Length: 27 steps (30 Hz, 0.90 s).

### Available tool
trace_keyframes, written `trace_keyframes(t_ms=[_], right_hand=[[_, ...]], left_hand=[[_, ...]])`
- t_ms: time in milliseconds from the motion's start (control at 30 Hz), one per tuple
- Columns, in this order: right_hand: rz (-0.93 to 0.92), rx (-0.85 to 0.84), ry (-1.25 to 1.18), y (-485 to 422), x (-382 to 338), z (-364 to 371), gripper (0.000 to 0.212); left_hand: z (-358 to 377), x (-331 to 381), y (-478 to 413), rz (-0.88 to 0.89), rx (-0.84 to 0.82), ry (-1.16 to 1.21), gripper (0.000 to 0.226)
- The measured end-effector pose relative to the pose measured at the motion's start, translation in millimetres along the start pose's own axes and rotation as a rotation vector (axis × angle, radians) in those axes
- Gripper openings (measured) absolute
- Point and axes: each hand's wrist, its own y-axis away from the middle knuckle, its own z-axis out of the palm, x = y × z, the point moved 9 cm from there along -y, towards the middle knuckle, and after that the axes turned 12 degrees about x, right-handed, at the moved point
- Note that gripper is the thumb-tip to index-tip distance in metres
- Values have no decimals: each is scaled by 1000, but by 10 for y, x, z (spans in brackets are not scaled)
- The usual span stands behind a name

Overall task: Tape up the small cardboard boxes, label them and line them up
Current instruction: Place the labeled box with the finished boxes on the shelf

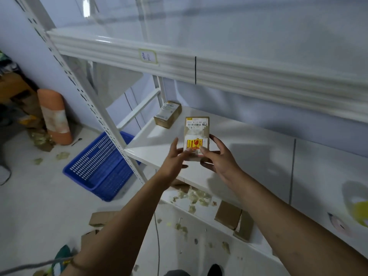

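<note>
Lining up, it seems: our right hand (217, 158) grips the labelled box (197, 134), left hand (175, 159) flat against it; next we should set it beside the second box (168, 114) beyond.

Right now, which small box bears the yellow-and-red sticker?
The held box, between left hand and right hand; the rear box on the shelf lacks one.

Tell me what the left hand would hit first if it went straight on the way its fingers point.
Probably the small brown labelled cardboard box at the back of the white shelf; the left hand could pass just beside it, depth unclear.
</note>
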Motion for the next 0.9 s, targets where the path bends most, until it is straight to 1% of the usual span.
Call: trace_keyframes(t_ms=[33,100,200,333,467,633,733,800,900], right_hand=[[7,-3,7,-64,-17,30,62],[24,-20,2,-168,-50,100,61],[47,-33,-30,-291,-108,218,58],[63,-28,-54,-507,-144,404,60],[77,34,-27,-695,-119,581,57],[92,142,46,-880,-37,839,52],[163,177,-62,-968,69,977,42],[197,207,-127,-1023,126,1049,35],[210,279,-146,-1133,214,1109,33]], left_hand=[[-1,2,-33,2,-15,-17,70],[-18,22,-94,11,-31,-28,63],[-106,64,-214,36,-11,-40,49],[-261,126,-485,68,7,-29,43],[-422,89,-792,50,36,-11,36],[-583,5,-1171,-8,12,20,35],[-678,-67,-1385,-57,-11,42,41],[-735,-126,-1520,-91,-23,72,40],[-773,-250,-1721,-126,-25,95,37]])
